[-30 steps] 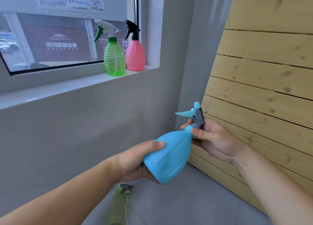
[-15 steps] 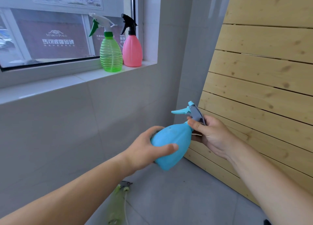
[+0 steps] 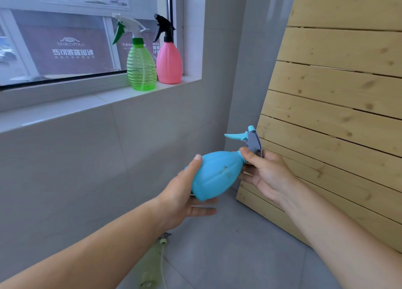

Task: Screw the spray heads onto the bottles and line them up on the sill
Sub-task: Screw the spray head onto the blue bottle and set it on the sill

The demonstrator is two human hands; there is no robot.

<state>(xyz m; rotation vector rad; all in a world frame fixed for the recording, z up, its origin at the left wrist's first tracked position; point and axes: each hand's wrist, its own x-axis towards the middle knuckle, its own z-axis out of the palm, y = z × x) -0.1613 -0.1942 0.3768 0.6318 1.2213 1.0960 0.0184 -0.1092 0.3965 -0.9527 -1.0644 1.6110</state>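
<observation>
Floor bottle: nearest to me, a pale green bottle (image 3: pixel 152 264) lies on its side on the grey floor (image 3: pixel 228 256), below my left forearm, with a thin tube beside it; it is blurred, and I cannot tell if a head is on it.
Left hand: my left hand (image 3: pixel 185 198) cups the fat end of the blue bottle (image 3: pixel 215 175), thumb laid up over its side, the other fingers stretched out loosely beneath it rather than wrapped tight.
Blue bottle: held in the air between my two hands, tilted so its base points down toward me and its neck points up and to the right.
Right hand: my right hand (image 3: pixel 266 175) pinches the neck where bottle meets spray head, thumb on top, fingers curled behind.
Spray head: the grey and blue spray head (image 3: pixel 248 140) sits on the neck, trigger pointing left; I cannot tell how far it is screwed down.
Wooden panel: a slatted pine panel (image 3: pixel 339 97) leans just behind my right hand.
Sill: further off, the white sill (image 3: pixel 65 108) carries two bottles at its right end.
Green bottle: a ribbed green bottle (image 3: pixel 141 71) with a white and green head, upright.
Pink bottle: a pink bottle (image 3: pixel 169 63) with a black head, upright, touching or nearly touching the green one, by the window's right frame.
</observation>
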